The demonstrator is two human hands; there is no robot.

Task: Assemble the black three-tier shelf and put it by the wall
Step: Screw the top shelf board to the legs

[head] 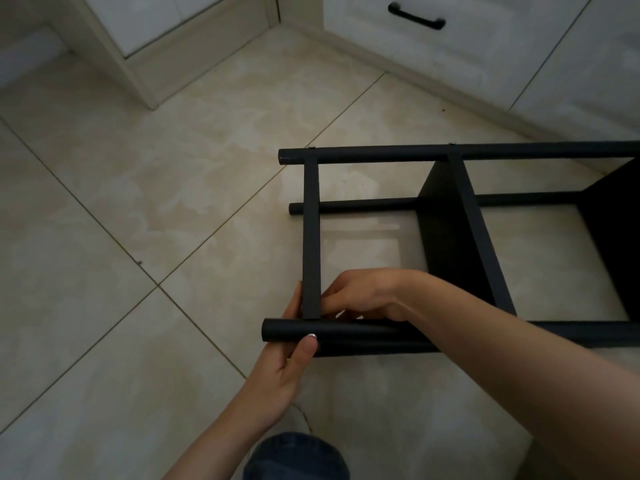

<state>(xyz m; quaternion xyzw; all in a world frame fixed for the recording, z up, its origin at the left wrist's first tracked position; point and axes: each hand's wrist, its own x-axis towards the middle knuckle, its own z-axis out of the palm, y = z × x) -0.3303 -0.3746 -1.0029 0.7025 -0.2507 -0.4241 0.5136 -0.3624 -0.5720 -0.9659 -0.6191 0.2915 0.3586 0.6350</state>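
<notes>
The black shelf (453, 216) lies on its side on the tiled floor, its round poles running left to right. A flat black crossbar (311, 233) spans between the far pole (381, 155) and the near pole (346, 331) at the left end. My left hand (289, 355) grips the near pole close to its left tip, thumb on the front and fingers behind the crossbar's lower end. My right hand (360, 294) reaches in from the right, its fingers pinching the crossbar's lower end where it meets the near pole. Two shelf boards stand on edge further right.
White cabinets with a black drawer handle (415, 16) line the back and right wall. A doorframe corner (138, 74) juts out at the upper left. Open beige floor tiles (121, 237) spread to the left. My knee in blue jeans (294, 457) shows at the bottom.
</notes>
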